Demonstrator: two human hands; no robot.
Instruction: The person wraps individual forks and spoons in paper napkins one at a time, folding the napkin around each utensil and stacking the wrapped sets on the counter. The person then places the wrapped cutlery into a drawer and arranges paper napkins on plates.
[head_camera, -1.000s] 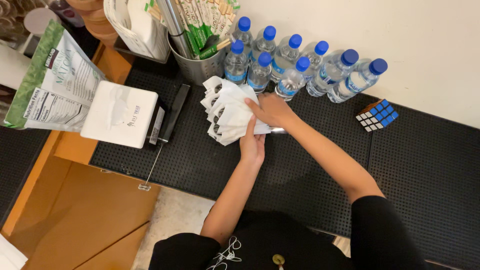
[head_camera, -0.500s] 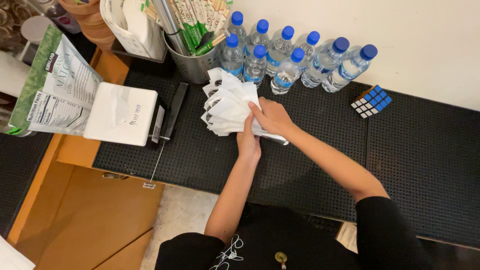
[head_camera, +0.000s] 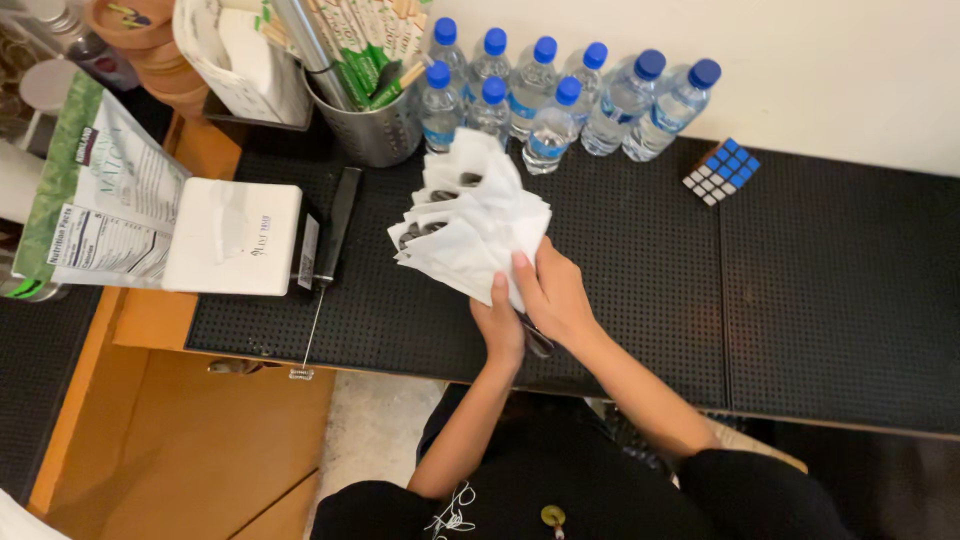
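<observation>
Holding the fan of white paper sleeves (head_camera: 470, 225) at its lower corner, you have both hands closed on the one bundle; your left hand (head_camera: 500, 325) pinches from below with the thumb laid up on the front sheet, and your right hand (head_camera: 556, 298) wraps the right edge, fingers behind and thumb in front. Keep the pinch low and firm, since the sleeves splay out from that single point and the upper ones could slip loose; let one hand hold while the other squares the edges, rather than loosening both at once; keep the bundle over the black perforated mat (head_camera: 640, 270) so that a dropped piece lands flat. The sleeves are thin, white and pointed, several showing a dark round mark near the top; they spread up and to the left, well above the mat, their tips near the blue-capped water bottles (head_camera: 545, 100) and the metal utensil cup (head_camera: 375, 125) but apart from both.
</observation>
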